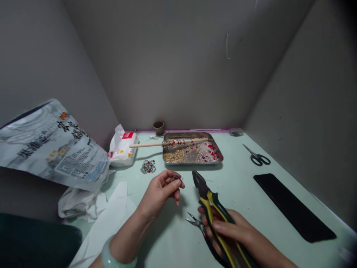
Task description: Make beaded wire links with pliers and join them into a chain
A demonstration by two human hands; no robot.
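My left hand (166, 188) pinches a small piece of bent wire (175, 179) between thumb and fingers; most of it is hidden. Wrapped round the yellow and dark green handles of a pair of combination pliers (208, 199) is my right hand (232, 227). The pliers' jaws point up and away, apart from my left hand. Partly behind the right hand, a smaller pair of pliers (196, 222) lies with its jaws spread. A beaded wire piece (148, 166) with red beads rests beyond my left hand.
A metal tray (192, 163) holds gold, clear and red beads, with a beaded wooden stick (147, 145) across its rim. Scissors (256, 156) and a black slab (292, 206) lie right. Left are a tissue pack (124, 149) and a large printed bag (55, 145). A small cup (158, 127) stands behind.
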